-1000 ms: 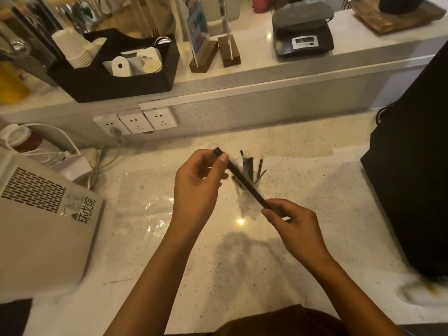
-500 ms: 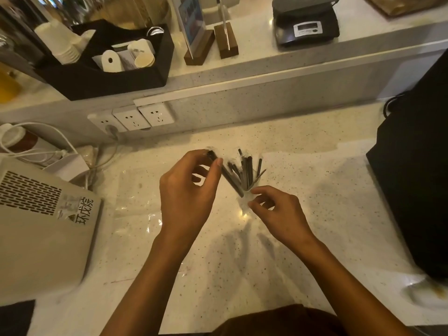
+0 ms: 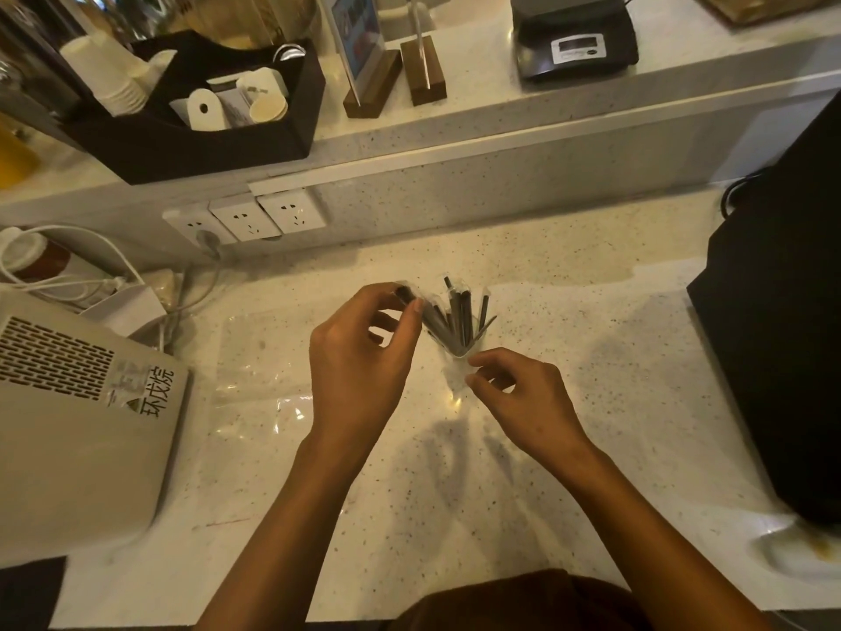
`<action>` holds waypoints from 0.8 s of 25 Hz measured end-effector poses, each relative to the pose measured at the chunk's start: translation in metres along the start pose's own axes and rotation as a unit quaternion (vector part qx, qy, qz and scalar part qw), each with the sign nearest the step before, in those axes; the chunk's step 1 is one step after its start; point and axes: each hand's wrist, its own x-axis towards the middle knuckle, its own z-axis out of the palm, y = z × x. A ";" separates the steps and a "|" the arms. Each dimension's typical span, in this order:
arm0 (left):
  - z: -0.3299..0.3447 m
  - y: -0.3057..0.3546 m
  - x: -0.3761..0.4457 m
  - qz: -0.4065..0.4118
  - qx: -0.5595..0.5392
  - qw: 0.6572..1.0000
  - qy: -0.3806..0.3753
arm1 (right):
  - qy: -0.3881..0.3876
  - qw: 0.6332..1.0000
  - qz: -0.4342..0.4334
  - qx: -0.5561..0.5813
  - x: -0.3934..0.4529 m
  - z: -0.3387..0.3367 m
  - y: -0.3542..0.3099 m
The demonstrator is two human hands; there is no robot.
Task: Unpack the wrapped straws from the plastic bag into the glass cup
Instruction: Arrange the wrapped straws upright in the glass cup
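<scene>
A pale speckled worktop (image 3: pixel 569 448) fills the middle of the frame, with a raised shelf (image 3: pixel 500 107) running across the top. At the right edge stands a large black box (image 3: pixel 782 357), and at the lower left a beige machine (image 3: pixel 77 425) with a vented top. On the shelf at upper left, a black tray (image 3: pixel 191 148) holds a stack of paper cups (image 3: pixel 107 77), white card pieces and small paper cups; a black scale (image 3: pixel 575 38) sits at upper right. An empty clear plastic bag (image 3: pixel 259 371) lies flat on the worktop left of centre. At the centre stands the glass cup (image 3: pixel 459 352), with several dark wrapped straws (image 3: pixel 462 311) upright and fanned out in it. The left hand (image 3: pixel 359 357) pinches the top end of one slanting straw (image 3: pixel 425 314) between thumb and fingers, its lower end down in the cup. The right hand (image 3: pixel 523 393) is just beside the cup's base, fingers loosely curled and holding nothing that can be made out.
</scene>
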 end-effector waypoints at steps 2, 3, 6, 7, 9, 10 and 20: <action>0.008 -0.006 -0.004 -0.011 0.019 0.999 -0.023 | 0.005 1.000 -0.004 -0.011 0.001 -0.002 0.000; 0.012 -0.010 -0.005 -0.013 0.037 0.999 -0.033 | 0.007 1.000 -0.006 -0.015 0.002 -0.003 0.000; 0.028 -0.018 -0.009 -0.015 0.098 0.994 -0.054 | 0.013 1.000 -0.011 -0.021 0.004 -0.005 -0.001; 0.033 -0.018 -0.010 -0.018 0.109 0.992 -0.062 | 0.015 1.000 -0.013 -0.022 0.004 -0.005 -0.002; 0.041 -0.018 -0.011 -0.024 0.123 0.988 -0.084 | 0.018 0.999 -0.017 -0.022 0.006 -0.004 -0.004; 0.045 -0.018 -0.012 -0.027 0.131 0.987 -0.095 | 0.017 0.999 -0.018 -0.023 0.006 -0.003 -0.004; 0.061 -0.025 -0.016 -0.081 0.166 0.969 -0.162 | 0.018 0.999 -0.025 -0.039 0.012 -0.008 -0.007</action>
